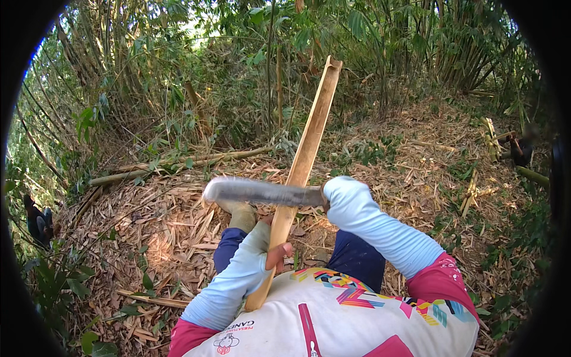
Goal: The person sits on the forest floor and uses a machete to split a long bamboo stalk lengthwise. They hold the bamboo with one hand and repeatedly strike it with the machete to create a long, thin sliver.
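I judge this a trimming step: my left grip (275, 254) pinches the split bamboo (312, 134) slanting up centre frame, my right grip (344, 193) clasps the machete (262, 193) crossing it, and the next stroke likely calls for steadiness.

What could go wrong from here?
1. The left hand grips the strip just below the machete in this view; a slip could cut that hand.
2. The machete looks blurred, likely moving; the right hand's stroke might glance off.
3. The strip's lower end seems against the shirt; a jolt could jab the body.
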A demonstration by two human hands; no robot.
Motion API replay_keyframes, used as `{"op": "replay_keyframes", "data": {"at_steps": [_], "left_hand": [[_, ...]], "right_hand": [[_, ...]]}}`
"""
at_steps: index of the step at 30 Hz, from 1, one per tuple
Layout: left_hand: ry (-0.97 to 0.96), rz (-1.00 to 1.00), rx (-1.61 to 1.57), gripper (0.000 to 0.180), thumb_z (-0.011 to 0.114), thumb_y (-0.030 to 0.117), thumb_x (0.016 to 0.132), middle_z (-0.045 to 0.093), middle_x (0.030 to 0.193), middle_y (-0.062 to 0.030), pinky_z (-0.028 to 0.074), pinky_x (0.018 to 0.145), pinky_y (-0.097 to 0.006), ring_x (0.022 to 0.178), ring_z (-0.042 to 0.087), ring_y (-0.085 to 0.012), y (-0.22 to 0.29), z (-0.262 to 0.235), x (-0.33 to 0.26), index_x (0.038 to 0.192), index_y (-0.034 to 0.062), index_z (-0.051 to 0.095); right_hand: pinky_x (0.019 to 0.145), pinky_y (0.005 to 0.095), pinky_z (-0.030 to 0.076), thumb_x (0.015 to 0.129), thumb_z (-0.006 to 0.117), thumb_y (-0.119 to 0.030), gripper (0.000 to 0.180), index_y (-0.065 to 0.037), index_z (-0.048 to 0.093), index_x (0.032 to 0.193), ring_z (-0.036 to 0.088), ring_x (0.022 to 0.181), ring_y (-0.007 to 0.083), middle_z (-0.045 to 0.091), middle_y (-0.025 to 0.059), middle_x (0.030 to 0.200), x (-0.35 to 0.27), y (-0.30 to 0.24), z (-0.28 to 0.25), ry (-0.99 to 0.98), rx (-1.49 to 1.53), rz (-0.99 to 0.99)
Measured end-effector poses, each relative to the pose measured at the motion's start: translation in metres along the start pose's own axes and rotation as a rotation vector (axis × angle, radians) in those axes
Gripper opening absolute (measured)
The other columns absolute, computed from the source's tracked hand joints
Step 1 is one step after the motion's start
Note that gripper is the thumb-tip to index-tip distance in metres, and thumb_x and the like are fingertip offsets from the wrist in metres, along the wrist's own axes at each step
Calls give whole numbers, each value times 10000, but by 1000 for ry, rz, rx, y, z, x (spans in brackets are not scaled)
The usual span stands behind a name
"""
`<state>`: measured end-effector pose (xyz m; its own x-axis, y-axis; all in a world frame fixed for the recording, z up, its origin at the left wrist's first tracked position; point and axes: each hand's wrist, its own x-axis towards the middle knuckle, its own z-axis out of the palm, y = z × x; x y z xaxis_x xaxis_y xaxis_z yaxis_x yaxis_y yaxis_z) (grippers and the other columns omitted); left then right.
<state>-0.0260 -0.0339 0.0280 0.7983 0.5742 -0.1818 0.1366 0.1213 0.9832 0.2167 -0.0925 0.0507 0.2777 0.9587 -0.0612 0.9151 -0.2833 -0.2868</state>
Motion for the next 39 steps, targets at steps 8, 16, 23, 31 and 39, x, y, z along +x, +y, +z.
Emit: {"op": "replay_keyframes", "data": {"at_steps": [8,16,23,31,39], "left_hand": [[-12,4,-16,777,684,153,836,568,1092,-146,500,499,-228,686,603,-131,-9,-7,0,1430,-83,241],[7,19,39,647,606,75,885,574,1009,-112,477,492,-235,550,543,-115,-5,-3,-6,1428,-57,280],[17,47,26,632,610,48,879,578,965,-93,477,491,-239,553,542,-113,-1,1,-9,1431,-13,308],[-11,-16,23,704,687,161,862,555,948,-83,479,499,-240,594,559,-109,4,-1,-6,1423,-23,304],[-42,25,31,647,655,103,872,557,1017,-80,468,498,-224,592,538,-97,7,2,-8,1422,2,331]], "right_hand": [[722,404,548,696,673,-106,204,-80,689,897,689,823,361,687,175,808,4,-6,-4,-80,-14,43],[728,416,529,750,697,-106,133,-69,713,878,686,813,336,691,164,816,-2,4,-7,108,136,82],[749,355,565,807,656,-120,138,-74,695,932,701,886,281,719,153,914,15,12,-19,-135,185,276],[666,344,550,786,687,-78,139,-62,654,920,681,814,288,679,146,850,-12,6,13,121,-245,-56],[654,387,529,803,624,-37,87,-56,651,883,665,754,269,671,134,804,1,14,-46,-101,48,194]]}}
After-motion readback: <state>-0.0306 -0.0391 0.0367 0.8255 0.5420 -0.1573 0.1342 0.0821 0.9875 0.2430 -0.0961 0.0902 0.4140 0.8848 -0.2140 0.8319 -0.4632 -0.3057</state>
